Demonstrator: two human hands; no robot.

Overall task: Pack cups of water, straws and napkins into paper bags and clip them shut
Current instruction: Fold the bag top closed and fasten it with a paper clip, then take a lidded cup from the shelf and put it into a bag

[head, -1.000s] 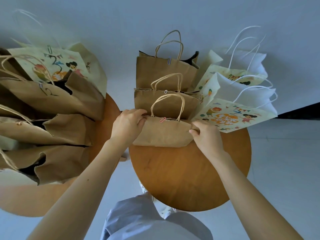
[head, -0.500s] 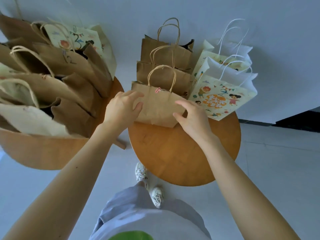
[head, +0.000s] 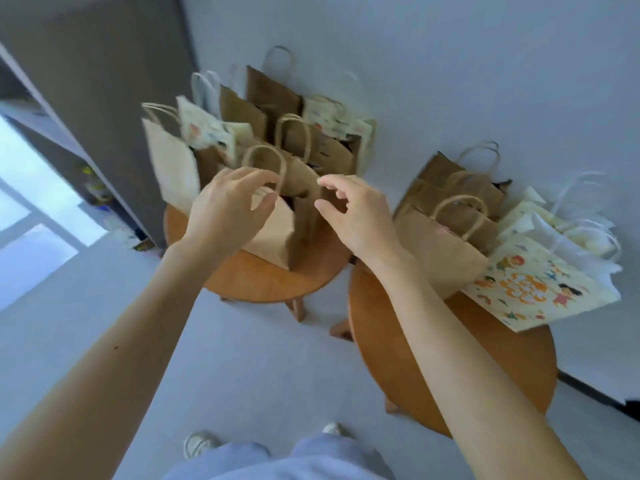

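Two round wooden tables side by side on a pale grey floor (head: 259, 368), pushed up to a light wall (head: 450, 64); dark panel (head: 104, 81) on the left. Left table (head: 263, 285) carries a cluster of brown and printed paper bags, mouths open. Front brown bag (head: 277, 237) stands at its near edge. Left hand (head: 228, 206) is over that bag's mouth by the handle, fingers spread and slightly bent, gripping nothing; contact unclear, blurred. Right hand (head: 356, 216) is just beside it, fingers loosely curled, empty. Right table (head: 450, 358) holds flattened brown bags (head: 440, 251) and a printed bag (head: 533, 292) leaning over its edge.
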